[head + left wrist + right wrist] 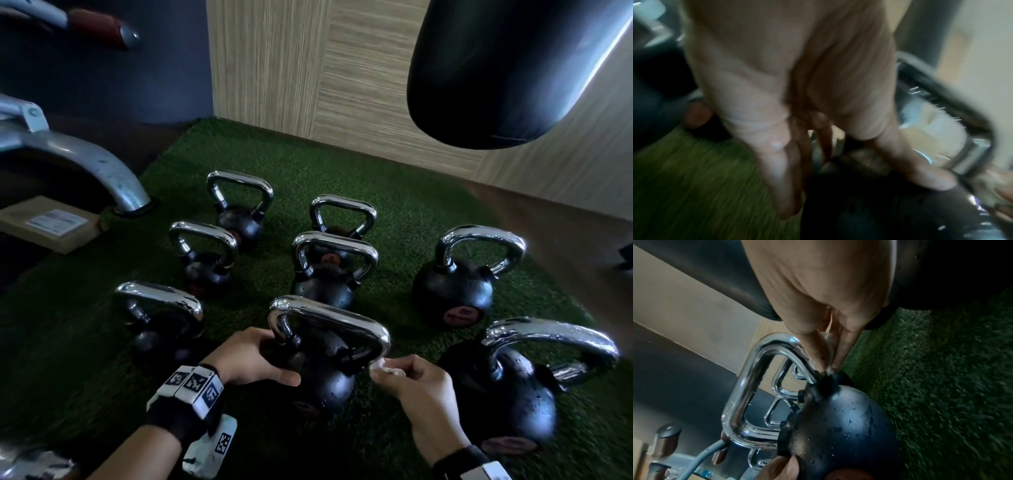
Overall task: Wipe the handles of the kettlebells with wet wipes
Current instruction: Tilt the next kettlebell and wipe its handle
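Note:
Several black kettlebells with chrome handles stand on green turf (411, 205). The nearest kettlebell (318, 373) is in front of me, speckled with droplets. My left hand (270, 356) grips its ball at the left foot of the handle (329, 317), thumb in front and fingers behind. My right hand (394, 370) pinches a crumpled white wet wipe (382, 365) against the right end of that handle. The right wrist view shows the wet wipe (829, 340) between thumb and fingers at the handle's (748, 386) foot. The left wrist view is blurred, with the left hand (818, 146) over the black ball (869, 211).
Two larger kettlebells (455, 287) (503, 387) stand to the right, and smaller ones (161, 325) (329, 270) to the left and behind. A black punching bag (507, 68) hangs at upper right. A grey machine leg (85, 164) and a cardboard box (51, 222) lie left.

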`<move>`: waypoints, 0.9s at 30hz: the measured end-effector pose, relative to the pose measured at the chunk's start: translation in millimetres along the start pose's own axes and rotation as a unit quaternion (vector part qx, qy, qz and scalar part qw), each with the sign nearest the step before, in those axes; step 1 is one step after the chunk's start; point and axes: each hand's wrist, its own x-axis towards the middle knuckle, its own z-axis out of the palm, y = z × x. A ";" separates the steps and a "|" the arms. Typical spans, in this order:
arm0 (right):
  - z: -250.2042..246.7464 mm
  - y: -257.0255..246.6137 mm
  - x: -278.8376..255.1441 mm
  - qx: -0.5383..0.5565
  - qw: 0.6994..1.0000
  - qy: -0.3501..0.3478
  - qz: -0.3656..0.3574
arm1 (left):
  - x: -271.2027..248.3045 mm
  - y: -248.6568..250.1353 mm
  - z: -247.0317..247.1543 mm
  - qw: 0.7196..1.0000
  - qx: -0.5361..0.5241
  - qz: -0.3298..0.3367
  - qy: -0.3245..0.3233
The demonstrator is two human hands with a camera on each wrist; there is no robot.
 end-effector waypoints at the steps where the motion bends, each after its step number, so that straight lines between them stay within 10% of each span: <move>1: -4.6 -4.0 -2.4 -0.008 1.000 0.008 -0.014 | -2.9 0.9 -3.4 1.000 0.018 -0.002 0.016; 5: -22.7 -37.9 -14.5 -0.017 0.993 0.044 -0.107 | -22.3 0.0 -32.2 0.989 -0.063 -0.002 0.135; 10: -23.5 -88.7 -27.2 0.047 0.974 -0.085 -0.204 | -68.3 66.5 -67.1 0.916 -0.076 0.196 0.342; 13: -9.8 -108.5 -32.7 0.047 0.952 -0.149 -0.263 | -83.6 110.7 -72.7 0.911 -0.145 0.260 0.284; 19: 11.8 -126.3 -40.7 -0.024 0.930 -0.145 -0.336 | -82.6 146.2 -61.1 0.952 -0.245 0.182 0.019; 27: 25.3 -131.0 -43.6 -0.110 0.891 -0.045 -0.437 | -78.4 149.9 -55.8 0.939 -0.294 0.177 0.008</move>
